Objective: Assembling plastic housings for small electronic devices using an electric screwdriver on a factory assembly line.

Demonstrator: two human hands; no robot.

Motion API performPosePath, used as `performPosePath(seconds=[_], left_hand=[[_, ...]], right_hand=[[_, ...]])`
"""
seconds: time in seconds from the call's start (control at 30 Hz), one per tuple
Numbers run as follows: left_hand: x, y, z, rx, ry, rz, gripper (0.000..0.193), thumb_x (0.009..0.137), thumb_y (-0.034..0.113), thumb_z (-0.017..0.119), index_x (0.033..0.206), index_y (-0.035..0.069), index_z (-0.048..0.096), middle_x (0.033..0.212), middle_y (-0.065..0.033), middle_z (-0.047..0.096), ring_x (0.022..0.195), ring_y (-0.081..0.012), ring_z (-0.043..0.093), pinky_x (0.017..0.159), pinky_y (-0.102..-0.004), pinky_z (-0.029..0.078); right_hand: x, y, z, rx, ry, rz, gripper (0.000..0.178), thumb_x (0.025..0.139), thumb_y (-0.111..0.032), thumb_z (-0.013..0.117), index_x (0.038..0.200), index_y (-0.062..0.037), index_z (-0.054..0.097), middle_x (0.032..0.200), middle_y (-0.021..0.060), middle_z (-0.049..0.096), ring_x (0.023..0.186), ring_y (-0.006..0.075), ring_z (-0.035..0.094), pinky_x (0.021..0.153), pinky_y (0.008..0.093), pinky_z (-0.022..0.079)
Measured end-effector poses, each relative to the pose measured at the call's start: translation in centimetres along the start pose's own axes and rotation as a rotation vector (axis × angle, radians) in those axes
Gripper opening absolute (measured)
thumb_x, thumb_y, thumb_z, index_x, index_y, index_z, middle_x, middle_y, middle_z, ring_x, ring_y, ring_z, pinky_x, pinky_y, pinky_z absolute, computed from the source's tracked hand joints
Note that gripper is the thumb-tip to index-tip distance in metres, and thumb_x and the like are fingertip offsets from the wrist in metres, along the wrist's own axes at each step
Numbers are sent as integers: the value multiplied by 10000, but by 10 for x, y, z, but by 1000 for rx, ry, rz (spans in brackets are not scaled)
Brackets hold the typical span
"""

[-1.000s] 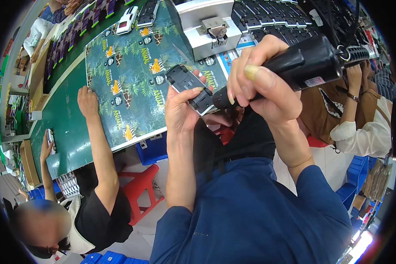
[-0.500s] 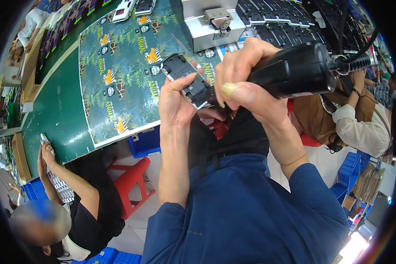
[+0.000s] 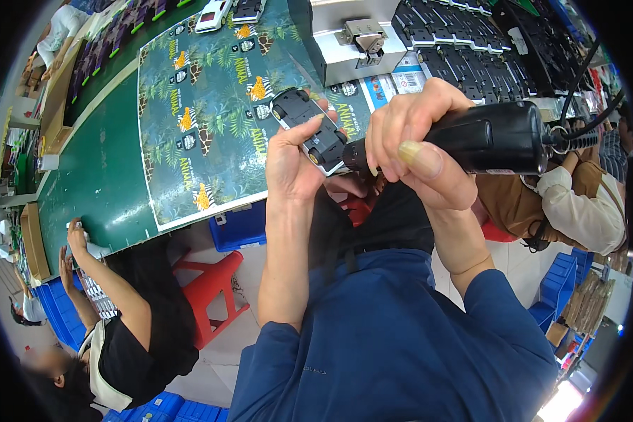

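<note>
My left hand (image 3: 292,167) is closed around a toy car (image 3: 307,126) turned underside up. Its black base and pale body edge show, with a yellow-hubbed wheel at the lower end. Wrapped in my right hand (image 3: 423,148) is a black electric screwdriver (image 3: 499,137), lying roughly level with its cable end to the right. The screwdriver's front end (image 3: 356,155) is at the car's lower end; whether its tip touches a screw is hidden.
Ahead stands a metal box fixture (image 3: 359,49). Rows of upturned toy cars (image 3: 464,70) lie beyond it at right. A patterned sheet (image 3: 214,133) covers part of the green table (image 3: 95,186). A co-worker (image 3: 130,302) sits at left near a red stool (image 3: 207,292); cables (image 3: 570,98) hang at right.
The whole view has shifted slightly, and the car's underside is turned so its wheels show more. The screwdriver stays at its lower end. The co-worker's hands have moved apart.
</note>
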State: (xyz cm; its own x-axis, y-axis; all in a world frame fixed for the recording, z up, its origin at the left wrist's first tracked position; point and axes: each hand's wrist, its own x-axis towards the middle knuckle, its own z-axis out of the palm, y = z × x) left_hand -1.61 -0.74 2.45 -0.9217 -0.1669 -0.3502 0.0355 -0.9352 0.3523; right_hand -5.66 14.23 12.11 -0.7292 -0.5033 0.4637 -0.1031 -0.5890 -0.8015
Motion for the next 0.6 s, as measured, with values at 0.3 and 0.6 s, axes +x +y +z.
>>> performPosePath(seconds=[0.3,0.6], left_hand=[[-11,25,13,395,-124,37,354,941,274,646,1189,27,594,995,-104,689,872,-212,686,762,-376,574],[6,191,-62,2479,-187,963,793,571,591,820,1120,48,638,1033,-121,616,1014,-316,591,893,-443,450]], right_hand=[[-3,-7,-1,33,-135,-101,218,879,-219,614,943,-49,493,647,39,508,532,154,504,540,315,476],[-28,-20,-51,130,59,-97,234,905,-252,577,955,-42,488,635,22,446,486,109,416,504,258,403]])
